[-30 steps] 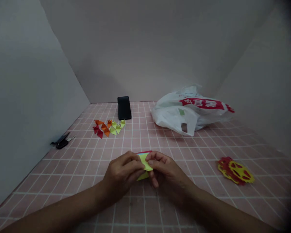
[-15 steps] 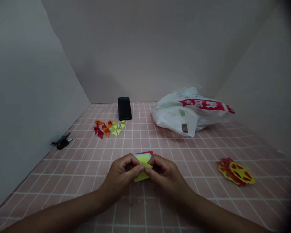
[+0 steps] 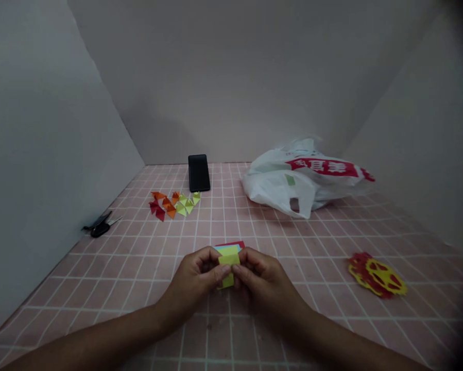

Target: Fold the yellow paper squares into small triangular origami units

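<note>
Both of my hands meet at the middle of the pink tiled surface and pinch one small yellow-green piece of folded paper (image 3: 228, 259). My left hand (image 3: 194, 281) grips its left side with thumb and fingers closed. My right hand (image 3: 262, 281) grips its right side the same way. Just behind the folded piece lies a small stack of coloured paper sheets (image 3: 234, 246), red and blue edges showing. Part of the folded paper is hidden by my fingers.
Several folded orange, red and yellow paper triangles (image 3: 173, 203) lie at the far left. A black phone (image 3: 199, 172) lies behind them. A white plastic bag (image 3: 304, 178) sits at the far right, a red-yellow paper cutout (image 3: 376, 273) at the right, black scissors (image 3: 100, 225) by the left wall.
My hands have drawn closer together and slightly nearer to me. The yellow-green paper looks more compact, folded into a narrower shape between my fingertips.
</note>
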Action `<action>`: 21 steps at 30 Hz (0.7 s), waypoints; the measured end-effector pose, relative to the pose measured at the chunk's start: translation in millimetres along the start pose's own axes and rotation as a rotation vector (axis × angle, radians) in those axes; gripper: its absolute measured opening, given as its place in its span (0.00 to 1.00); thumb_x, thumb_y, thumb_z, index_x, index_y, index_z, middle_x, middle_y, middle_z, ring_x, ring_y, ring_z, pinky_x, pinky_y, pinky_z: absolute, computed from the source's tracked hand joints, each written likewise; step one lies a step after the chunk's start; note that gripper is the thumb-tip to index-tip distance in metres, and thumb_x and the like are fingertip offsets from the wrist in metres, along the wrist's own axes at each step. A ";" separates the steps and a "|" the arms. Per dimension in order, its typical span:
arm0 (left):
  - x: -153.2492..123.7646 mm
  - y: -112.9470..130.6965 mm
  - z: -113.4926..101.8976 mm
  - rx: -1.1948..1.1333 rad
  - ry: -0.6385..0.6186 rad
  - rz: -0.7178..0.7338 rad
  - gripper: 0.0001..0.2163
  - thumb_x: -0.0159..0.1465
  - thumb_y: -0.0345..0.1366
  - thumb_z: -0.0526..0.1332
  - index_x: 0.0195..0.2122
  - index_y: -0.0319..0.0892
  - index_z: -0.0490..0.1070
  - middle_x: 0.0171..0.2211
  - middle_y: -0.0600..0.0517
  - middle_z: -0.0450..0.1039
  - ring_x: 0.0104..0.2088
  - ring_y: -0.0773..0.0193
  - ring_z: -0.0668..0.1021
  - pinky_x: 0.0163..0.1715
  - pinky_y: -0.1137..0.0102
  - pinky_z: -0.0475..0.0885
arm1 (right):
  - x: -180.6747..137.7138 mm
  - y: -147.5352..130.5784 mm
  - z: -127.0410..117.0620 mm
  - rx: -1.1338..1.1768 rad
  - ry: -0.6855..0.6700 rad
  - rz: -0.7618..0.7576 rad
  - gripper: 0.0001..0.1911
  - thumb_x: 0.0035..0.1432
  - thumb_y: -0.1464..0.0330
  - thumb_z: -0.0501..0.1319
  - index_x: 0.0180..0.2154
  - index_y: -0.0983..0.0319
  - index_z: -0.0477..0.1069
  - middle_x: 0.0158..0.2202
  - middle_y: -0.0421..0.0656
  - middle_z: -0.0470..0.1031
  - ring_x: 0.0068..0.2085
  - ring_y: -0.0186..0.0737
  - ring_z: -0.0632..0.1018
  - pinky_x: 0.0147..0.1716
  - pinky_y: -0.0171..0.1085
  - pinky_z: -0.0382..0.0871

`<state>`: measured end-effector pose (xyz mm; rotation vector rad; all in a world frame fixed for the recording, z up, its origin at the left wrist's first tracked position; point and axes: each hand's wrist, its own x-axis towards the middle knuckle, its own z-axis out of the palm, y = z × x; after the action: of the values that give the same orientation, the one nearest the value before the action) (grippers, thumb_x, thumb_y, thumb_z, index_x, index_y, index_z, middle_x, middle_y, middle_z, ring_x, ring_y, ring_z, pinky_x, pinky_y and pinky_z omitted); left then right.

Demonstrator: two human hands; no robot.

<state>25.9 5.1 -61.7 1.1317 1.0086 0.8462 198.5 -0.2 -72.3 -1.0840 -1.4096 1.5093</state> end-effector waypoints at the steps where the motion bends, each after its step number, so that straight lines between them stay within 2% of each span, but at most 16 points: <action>1: 0.0 0.8 -0.1 0.006 -0.007 0.006 0.11 0.58 0.41 0.66 0.28 0.39 0.68 0.23 0.57 0.68 0.25 0.71 0.67 0.26 0.75 0.61 | -0.2 -1.5 -0.1 -0.029 -0.001 0.000 0.13 0.61 0.66 0.59 0.25 0.61 0.63 0.21 0.35 0.63 0.22 0.29 0.63 0.22 0.31 0.55; 6: -0.8 1.3 -0.1 0.001 0.012 0.005 0.13 0.57 0.42 0.66 0.24 0.40 0.66 0.20 0.57 0.66 0.23 0.70 0.66 0.26 0.74 0.59 | -1.5 -4.7 0.0 -0.027 0.001 0.046 0.14 0.61 0.64 0.60 0.25 0.61 0.63 0.19 0.35 0.64 0.20 0.28 0.63 0.20 0.30 0.54; 12: 0.0 -1.9 0.0 -0.038 0.021 -0.012 0.13 0.57 0.42 0.66 0.26 0.40 0.65 0.20 0.58 0.67 0.23 0.71 0.67 0.26 0.74 0.60 | 0.3 2.4 -0.6 0.063 0.012 0.106 0.15 0.60 0.61 0.61 0.25 0.60 0.62 0.18 0.34 0.63 0.17 0.28 0.61 0.16 0.29 0.52; 17: -0.4 5.1 2.1 0.059 -0.044 -0.050 0.12 0.57 0.42 0.64 0.26 0.40 0.65 0.20 0.58 0.65 0.22 0.70 0.66 0.25 0.74 0.59 | 1.5 -0.2 -3.9 0.066 0.018 0.021 0.12 0.59 0.62 0.61 0.28 0.62 0.66 0.24 0.36 0.65 0.23 0.30 0.65 0.22 0.30 0.57; 21: -1.0 8.7 3.7 0.104 -0.080 -0.102 0.14 0.56 0.44 0.63 0.24 0.40 0.64 0.19 0.58 0.64 0.20 0.71 0.64 0.22 0.74 0.56 | 1.0 -5.0 -4.7 0.034 0.070 0.000 0.13 0.59 0.62 0.61 0.27 0.62 0.65 0.23 0.37 0.65 0.24 0.31 0.65 0.24 0.31 0.58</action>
<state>28.8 5.1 -52.6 1.1823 1.0440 0.6686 202.6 2.6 -67.4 -1.1056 -1.3321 1.4762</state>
